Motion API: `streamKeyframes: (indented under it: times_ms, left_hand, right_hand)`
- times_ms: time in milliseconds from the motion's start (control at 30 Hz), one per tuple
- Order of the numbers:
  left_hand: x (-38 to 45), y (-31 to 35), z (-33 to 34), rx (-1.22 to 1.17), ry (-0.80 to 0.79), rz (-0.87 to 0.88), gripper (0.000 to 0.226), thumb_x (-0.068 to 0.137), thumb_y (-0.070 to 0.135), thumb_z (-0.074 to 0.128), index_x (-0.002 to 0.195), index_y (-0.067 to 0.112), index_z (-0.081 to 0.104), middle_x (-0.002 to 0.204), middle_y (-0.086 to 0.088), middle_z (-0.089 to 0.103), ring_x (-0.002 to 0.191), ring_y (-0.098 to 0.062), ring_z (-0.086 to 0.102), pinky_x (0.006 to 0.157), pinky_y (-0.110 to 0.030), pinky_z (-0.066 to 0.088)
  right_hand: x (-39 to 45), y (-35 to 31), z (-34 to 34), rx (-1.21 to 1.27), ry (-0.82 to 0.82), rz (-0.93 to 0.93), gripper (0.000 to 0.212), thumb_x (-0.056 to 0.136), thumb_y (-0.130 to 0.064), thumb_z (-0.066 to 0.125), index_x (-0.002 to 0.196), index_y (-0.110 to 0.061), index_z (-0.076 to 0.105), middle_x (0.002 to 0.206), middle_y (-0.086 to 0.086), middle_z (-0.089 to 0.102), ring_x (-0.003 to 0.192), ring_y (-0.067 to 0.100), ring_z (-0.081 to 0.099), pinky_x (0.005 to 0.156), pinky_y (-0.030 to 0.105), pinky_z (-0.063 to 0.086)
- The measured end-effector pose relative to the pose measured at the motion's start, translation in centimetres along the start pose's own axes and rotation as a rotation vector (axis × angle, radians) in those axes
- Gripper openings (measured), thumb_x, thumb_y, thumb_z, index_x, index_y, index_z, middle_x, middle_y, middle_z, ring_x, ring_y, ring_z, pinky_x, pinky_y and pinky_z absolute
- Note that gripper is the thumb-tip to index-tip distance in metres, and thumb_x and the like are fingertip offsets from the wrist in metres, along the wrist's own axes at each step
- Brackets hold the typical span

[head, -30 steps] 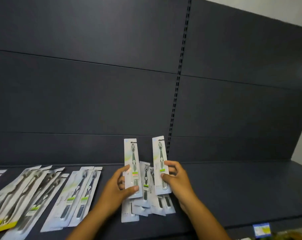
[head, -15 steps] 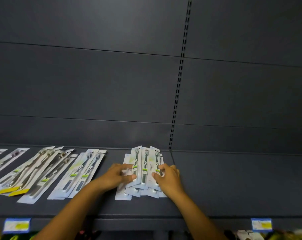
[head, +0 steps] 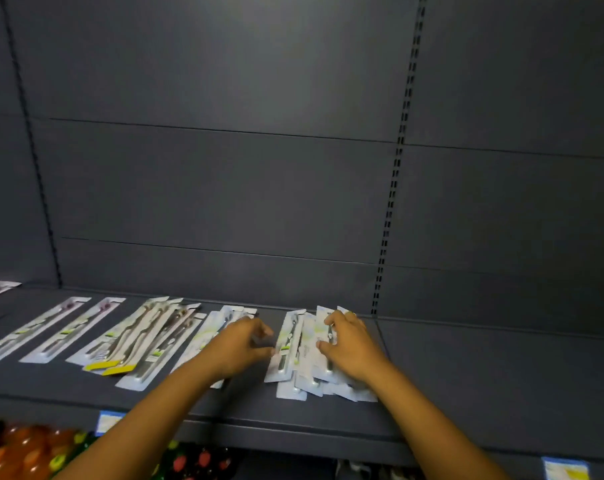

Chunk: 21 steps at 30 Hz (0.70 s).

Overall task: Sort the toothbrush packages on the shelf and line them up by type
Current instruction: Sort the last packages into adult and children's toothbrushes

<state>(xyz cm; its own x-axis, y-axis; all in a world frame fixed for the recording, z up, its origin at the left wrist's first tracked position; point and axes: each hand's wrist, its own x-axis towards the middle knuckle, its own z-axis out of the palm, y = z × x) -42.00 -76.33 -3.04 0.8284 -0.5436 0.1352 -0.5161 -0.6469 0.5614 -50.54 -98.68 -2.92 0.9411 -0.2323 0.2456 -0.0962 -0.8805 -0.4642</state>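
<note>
Right fingers: the right hand [head: 351,344] lies palm-down on the fanned stack of toothbrush packages [head: 311,355], fingers slightly curled and spread over the top cards, thumb on the near side; whether it pinches a card I cannot tell.
Left fingers: the left hand [head: 240,342] has fingers loosely curled, tips at the left edge of the leftmost package in the stack; grip blurred, cannot tell.
Stack: overlapping white cards, mid-shelf, reaching from near the back panel toward the front edge.
Pair under left wrist: two white packages [head: 207,337] side by side, partly covered by the left hand.
Yellow-tipped group: several longer packages [head: 144,341], overlapping, angled toward the front edge.
Far left: two single packages [head: 51,330], apart, on the shelf [head: 501,372].
Front edge: price tags [head: 565,471].
</note>
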Motion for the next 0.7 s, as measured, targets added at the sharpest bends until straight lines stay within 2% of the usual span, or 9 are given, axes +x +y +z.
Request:
streamKeyframes:
  times_ms: [100,200,300,433,700]
  left_hand:
    - [-3.1,-2.6,-3.3,0.167,0.092,0.037,0.038,0.082,0.045,0.070,0.114,0.030,0.056,0.108,0.010,0.058,0.091,-0.010,0.059,0.081,-0.029,0.050]
    - [-7.1,-6.3,-7.4,0.316,0.123,0.005,0.042,0.084,0.048,0.066,0.120,0.031,0.054,0.114,0.010,0.056,0.102,-0.013,0.058,0.077,-0.028,0.044]
    - [-11.9,-11.1,-12.0,0.421,0.149,-0.099,0.047,0.085,0.050,0.064,0.124,0.029,0.050,0.123,0.006,0.053,0.113,-0.018,0.054,0.081,-0.032,0.045]
    - [-18.5,-17.1,-17.5,0.510,0.166,-0.252,0.055,0.086,0.057,0.060,0.130,0.028,0.045,0.132,0.000,0.047,0.118,-0.023,0.051,0.088,-0.040,0.050]
    - [-30.3,-27.1,-26.9,0.637,0.238,-0.537,0.056,0.085,0.055,0.060,0.128,0.022,0.044,0.130,-0.005,0.047,0.120,-0.027,0.049,0.089,-0.042,0.049]
  right_hand:
    - [0.3,-4.6,1.5,-0.022,-0.078,-0.112,0.046,0.088,-0.038,0.063,0.128,-0.021,0.047,0.130,0.002,0.048,0.124,0.020,0.045,0.100,0.034,0.043]
    - [0.2,-10.4,3.9,-0.046,-0.144,-0.198,0.051,0.087,-0.042,0.065,0.129,-0.020,0.047,0.131,0.003,0.049,0.123,0.022,0.047,0.099,0.036,0.043]
    - [-0.3,-17.0,7.2,-0.061,-0.242,-0.277,0.056,0.086,-0.043,0.065,0.132,-0.019,0.044,0.134,0.005,0.047,0.125,0.023,0.044,0.101,0.035,0.042]
    - [-0.7,-25.7,11.1,-0.101,-0.304,-0.379,0.062,0.086,-0.047,0.065,0.136,-0.020,0.042,0.137,0.005,0.045,0.125,0.024,0.044,0.097,0.035,0.044]
    - [-1.5,-42.6,18.6,-0.171,-0.373,-0.616,0.067,0.086,-0.054,0.062,0.137,-0.017,0.040,0.141,0.008,0.042,0.129,0.028,0.040,0.101,0.042,0.043]
